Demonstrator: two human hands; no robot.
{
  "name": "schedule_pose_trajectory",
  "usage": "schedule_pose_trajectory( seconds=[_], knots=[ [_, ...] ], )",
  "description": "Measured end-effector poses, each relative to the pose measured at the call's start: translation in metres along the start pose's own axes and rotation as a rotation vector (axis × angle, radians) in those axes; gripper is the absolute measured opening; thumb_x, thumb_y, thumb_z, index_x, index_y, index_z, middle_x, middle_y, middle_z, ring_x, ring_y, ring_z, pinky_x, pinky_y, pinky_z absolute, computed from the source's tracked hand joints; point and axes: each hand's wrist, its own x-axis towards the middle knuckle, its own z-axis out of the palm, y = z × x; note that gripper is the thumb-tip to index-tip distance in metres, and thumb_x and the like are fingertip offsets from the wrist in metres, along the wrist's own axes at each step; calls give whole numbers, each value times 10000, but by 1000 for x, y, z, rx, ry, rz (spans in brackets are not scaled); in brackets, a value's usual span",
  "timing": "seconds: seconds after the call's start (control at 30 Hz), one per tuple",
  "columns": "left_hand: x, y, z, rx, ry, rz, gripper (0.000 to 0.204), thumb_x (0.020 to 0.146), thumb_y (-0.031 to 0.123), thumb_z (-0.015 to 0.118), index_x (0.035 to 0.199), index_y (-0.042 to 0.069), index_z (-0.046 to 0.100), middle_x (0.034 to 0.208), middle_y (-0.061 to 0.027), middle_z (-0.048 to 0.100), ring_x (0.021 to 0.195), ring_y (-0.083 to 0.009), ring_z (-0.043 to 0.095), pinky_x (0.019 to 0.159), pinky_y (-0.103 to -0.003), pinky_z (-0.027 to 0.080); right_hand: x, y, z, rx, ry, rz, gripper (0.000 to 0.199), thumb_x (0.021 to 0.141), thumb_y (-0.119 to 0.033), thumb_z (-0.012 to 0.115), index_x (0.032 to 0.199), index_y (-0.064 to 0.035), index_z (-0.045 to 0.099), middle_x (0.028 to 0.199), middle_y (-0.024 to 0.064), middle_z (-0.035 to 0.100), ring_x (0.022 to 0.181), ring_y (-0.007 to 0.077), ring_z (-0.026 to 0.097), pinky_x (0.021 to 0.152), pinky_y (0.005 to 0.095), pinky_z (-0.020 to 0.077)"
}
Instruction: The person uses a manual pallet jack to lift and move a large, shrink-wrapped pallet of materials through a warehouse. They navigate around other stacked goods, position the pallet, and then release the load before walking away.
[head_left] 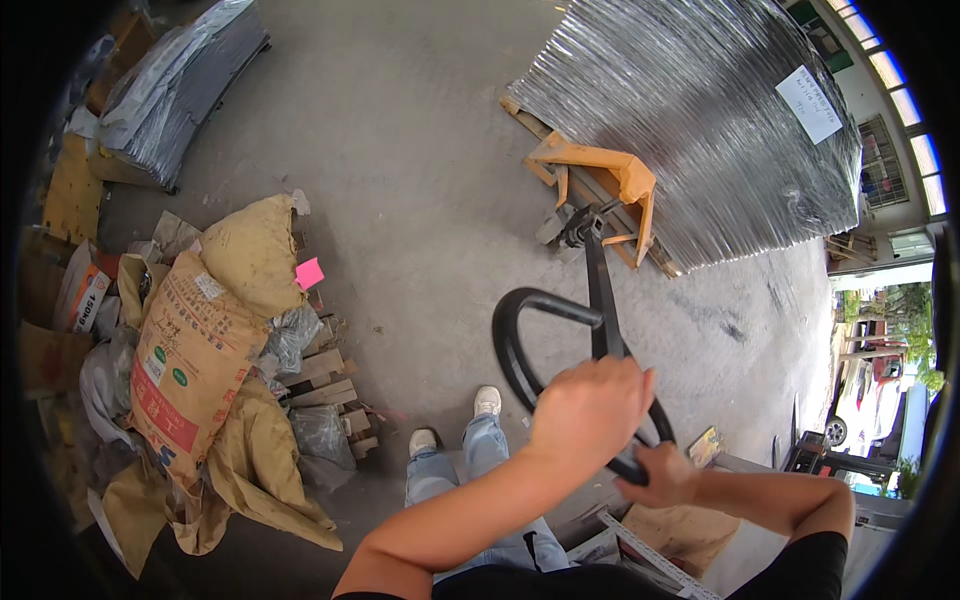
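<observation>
Two bare hands hold one black loop handle [508, 345]. The left grip [592, 405] is curled into a fist over it, knuckles up; whether those fingers also catch the shaft is hidden. The right grip [662, 477], just to the right and closer to the body, is wrapped around the loop's near end. Left of the grips are the person's denim-clad legs [432, 480] and pale sneakers [487, 400], on a grey concrete floor [420, 200].

Ahead of the left grip, a black shaft [600, 285] leads to an orange hand pallet truck [600, 157]. The truck stands close against a wooden pallet [525, 118]; its forks are out of sight. Well to the left of the grips, stuffed tan sacks [195, 375] lie heaped with cardboard and plastic.

Farther ahead and to the right, the pallet bears a tall load in silvery stretch film [680, 110], with a white paper sheet [808, 103] on it. Far ahead-left stands another wrapped stack [185, 100].

The step in hand looks like steering the pallet truck; the next move would call for a firm two-handed hold and feet clear of its wheels.
</observation>
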Motion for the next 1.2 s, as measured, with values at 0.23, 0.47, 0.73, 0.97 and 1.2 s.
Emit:
schedule_pose_trajectory(
  seconds=[0.23,0.47,0.73,0.97,1.2],
  knots=[
    [-195,-184,80,295,-368,-188,255,793,290,673,619,123,591,570,-46,587,525,-230,618,502,-358,505,141,-1,301,86,49,-181,455,836,-343,652,1047,41,530,629,150,640,529,337,639,476,438,518],
    [-256,-245,116,384,-609,-228,246,820,280,618,644,113,661,603,-66,652,552,-247,664,490,-401,525,197,-6,374,179,16,-80,493,826,-355,638,1119,22,517,658,186,651,595,392,655,564,489,543],
    [21,-34,-16,54,-34,-18,317,873,302,653,630,126,549,555,-36,559,494,-222,596,448,-345,471,38,-28,27,108,127,-62,361,806,-357,675,879,-22,561,586,203,591,556,396,638,513,493,522],
    [-97,-146,24,246,-204,-185,323,794,315,700,600,120,532,546,-41,548,487,-233,588,463,-353,468,124,-43,187,135,24,-76,390,837,-369,635,904,-2,521,563,187,586,509,394,611,491,479,515],
    [-245,-268,129,325,-454,-206,314,825,305,653,589,107,591,562,-64,603,577,-242,632,540,-392,509,210,1,399,103,-41,-15,508,833,-400,637,1115,9,530,698,193,668,637,382,674,571,486,543]
  ],
)
